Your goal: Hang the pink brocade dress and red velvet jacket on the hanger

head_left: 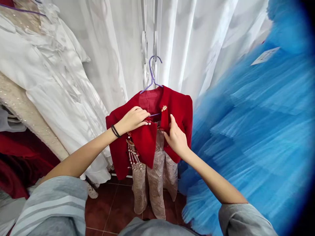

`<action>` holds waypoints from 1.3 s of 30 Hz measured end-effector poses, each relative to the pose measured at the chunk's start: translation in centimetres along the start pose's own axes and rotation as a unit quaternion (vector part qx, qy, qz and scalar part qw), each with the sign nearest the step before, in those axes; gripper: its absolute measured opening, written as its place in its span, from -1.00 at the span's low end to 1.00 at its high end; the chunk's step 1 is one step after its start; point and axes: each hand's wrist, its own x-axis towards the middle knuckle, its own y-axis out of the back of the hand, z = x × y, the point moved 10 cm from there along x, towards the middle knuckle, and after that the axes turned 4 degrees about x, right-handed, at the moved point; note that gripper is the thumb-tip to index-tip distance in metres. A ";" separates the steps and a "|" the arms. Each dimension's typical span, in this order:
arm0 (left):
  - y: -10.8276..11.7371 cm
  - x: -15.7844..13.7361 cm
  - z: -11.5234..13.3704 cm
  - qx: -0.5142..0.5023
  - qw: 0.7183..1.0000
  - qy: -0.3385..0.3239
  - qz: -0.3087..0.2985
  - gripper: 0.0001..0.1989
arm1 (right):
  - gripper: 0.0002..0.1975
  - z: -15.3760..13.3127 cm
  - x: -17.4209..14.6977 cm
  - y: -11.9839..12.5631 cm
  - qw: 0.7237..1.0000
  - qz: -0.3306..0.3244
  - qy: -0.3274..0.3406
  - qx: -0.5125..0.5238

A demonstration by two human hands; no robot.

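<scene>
A short red jacket [145,141] hangs on a purple hanger [153,73] in front of me, its front parted. My left hand [136,118] pinches the front edge on the left, close to some beaded trim. Below that wrist dangles a beaded tassel ornament [133,152]. On the opposite front my right hand [176,136] rests against the cloth, thumb and index finger spread apart; its other fingers are partly hidden. Just above it a gold-coloured brooch [164,108] sits near the neckline. Shiny beige trousers [156,183] hang beneath the jacket.
White dresses [56,75] hang along the left side, with dark red fabric [22,157] below. A bulky blue tulle gown [246,131] fills the right, bearing a white tag [265,56]. Behind the hanger is a white curtain [192,42]. Red-brown tiles [110,209] cover the floor.
</scene>
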 end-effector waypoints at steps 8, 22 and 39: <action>2.4 2.6 -2.9 0.017 0.989 0.111 0.096 -0.73 | -0.53 1.6 0.5 0.6 0.990 0.102 -0.064 0.071; -1.5 2.8 -6.1 -0.148 0.964 0.209 0.074 -0.85 | -0.69 -0.2 -1.8 5.1 0.886 0.113 -0.086 0.441; -0.1 -1.4 -14.4 -0.353 0.858 0.306 0.213 -0.35 | -0.54 -3.1 10.6 7.5 0.978 0.126 0.072 0.152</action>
